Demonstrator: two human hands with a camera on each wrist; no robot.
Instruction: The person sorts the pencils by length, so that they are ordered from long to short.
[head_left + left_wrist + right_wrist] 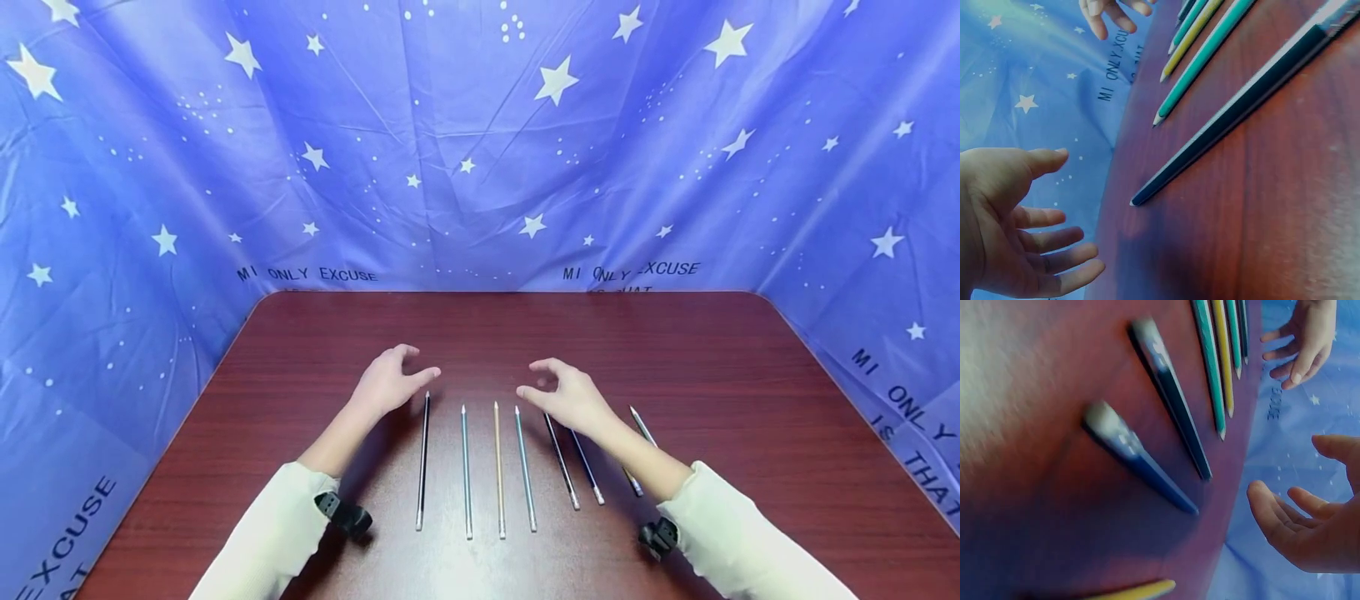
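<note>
My left hand (390, 383) hovers at the tip of a black pencil (423, 462), fingers spread and loosely bent, holding nothing. In the left wrist view that pencil lies on the table beside the hand. A green pencil (467, 471), a yellow pencil (498, 471) and a second green pencil (526, 471) lie side by side between the hands. My right hand (570, 396), fingers relaxed and apart, is over the upper ends of a dark pencil (562, 462) and a blue pencil (1163, 490). Part of another pencil (642, 425) is hidden under the right forearm.
All the pencils lie on a dark red wooden table (300, 333), points away from the person, eraser ends near. Blue star-patterned cloth (480, 167) hangs along the back and both sides. A black wrist device (345, 515) sits at the left sleeve, another (658, 537) at the right.
</note>
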